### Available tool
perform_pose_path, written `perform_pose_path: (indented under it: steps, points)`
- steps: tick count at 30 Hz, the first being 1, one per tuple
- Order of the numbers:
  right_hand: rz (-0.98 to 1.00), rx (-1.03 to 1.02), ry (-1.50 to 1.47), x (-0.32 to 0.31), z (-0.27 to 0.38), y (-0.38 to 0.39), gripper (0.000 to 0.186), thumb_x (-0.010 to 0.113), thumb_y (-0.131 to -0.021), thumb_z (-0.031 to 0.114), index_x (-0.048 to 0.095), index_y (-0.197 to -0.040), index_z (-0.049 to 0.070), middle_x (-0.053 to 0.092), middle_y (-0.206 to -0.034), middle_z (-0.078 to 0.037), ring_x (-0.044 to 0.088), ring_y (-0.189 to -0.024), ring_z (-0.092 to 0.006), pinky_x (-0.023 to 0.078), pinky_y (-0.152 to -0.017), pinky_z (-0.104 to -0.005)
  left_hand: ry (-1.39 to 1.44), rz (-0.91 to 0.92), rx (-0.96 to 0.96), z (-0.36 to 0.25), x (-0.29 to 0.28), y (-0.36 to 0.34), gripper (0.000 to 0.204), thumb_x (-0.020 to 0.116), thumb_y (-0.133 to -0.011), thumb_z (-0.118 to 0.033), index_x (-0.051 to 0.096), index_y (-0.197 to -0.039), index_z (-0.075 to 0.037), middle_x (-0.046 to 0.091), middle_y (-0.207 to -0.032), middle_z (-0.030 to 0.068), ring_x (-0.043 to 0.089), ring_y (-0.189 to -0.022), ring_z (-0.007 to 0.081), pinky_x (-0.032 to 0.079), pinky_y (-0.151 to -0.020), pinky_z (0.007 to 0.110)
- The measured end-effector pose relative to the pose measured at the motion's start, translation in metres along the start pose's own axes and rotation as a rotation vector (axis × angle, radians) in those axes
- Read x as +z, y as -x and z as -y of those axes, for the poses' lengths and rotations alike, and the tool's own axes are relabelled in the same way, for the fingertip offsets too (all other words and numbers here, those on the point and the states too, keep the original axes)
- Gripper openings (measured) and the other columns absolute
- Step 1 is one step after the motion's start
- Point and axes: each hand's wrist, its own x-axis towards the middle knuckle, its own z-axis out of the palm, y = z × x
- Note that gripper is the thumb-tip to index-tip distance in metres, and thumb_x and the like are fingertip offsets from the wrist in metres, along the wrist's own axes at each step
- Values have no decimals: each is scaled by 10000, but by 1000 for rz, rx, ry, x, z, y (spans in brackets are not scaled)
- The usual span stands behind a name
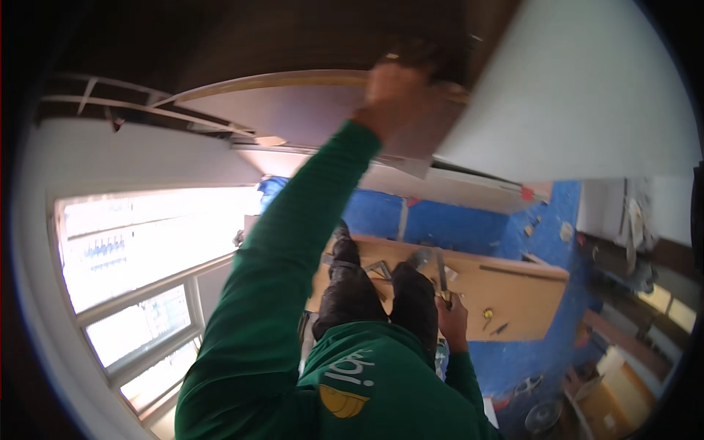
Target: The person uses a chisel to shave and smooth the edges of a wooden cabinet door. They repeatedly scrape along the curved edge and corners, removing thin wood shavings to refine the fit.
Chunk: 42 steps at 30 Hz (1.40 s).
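My left arm reaches up and forward in a green sleeve. My left hand (400,92), smeared by motion, is at the edge of a pale ceiling panel (286,103), beside a dark opening; its fingers cannot be made out. Down at my right side, my right hand (453,319) is closed around a tool with a narrow grey metal blade (441,270) pointing away from me; its exact kind is unclear. My feet are on a raised wooden platform (524,301). A triangular metal square (379,270) lies between my legs.
A small yellow item (488,314) and a dark slim tool (501,328) lie on the platform's right part. Blue covering (455,224) spreads over the floor below. A bright window (147,249) stands at left. Boards and a fan-like round thing (543,416) sit lower right.
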Motion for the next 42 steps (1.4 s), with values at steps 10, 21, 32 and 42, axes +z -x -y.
perform_pose_path:
  steps: [10, 21, 32, 42]
  points:
    - [203, 75, 32, 56, 30, 22, 392, 853, -1002, 254, 656, -1183, -33, 757, -905, -194, 766, -821, -373, 576, -764, -507, 246, -15, 102, 31, -22, 7, 533, 798, -985, -485, 820, -1297, -54, 727, -1443, 145, 624, -1457, 335, 416, -1327, 524]
    - [126, 38, 188, 55, 133, 51, 349, 739, -1106, 304, 721, -1236, -20, 699, -795, -100, 683, -623, -199, 527, -575, -378, 270, -504, -555, 270, -139, 147, 459, 767, -1020, -184, 686, -1439, -16, 669, -1440, 263, 608, -1398, 508, 495, -1185, 574]
    - [-134, -760, 537, 50, 557, 20, 490, 802, -1030, 129, 661, -1475, -22, 812, -1145, -251, 802, -991, -333, 606, -914, -466, 819, -670, -1182, 386, -141, 162, 1148, 863, -1036, -436, 121, -1853, -117, 109, -1808, 482, 259, -1671, 642, 358, -1346, 605]
    - [-182, -1624, 1274, 159, 893, 0, 469, 858, -944, 74, 783, -1406, 110, 762, -1019, -127, 752, -869, -358, 592, -782, -482, 976, -592, -1208, 396, -138, 144, 1265, 866, -1033, -380, -80, -1864, -256, -145, -1757, 563, 66, -1605, 827, 283, -1342, 711]
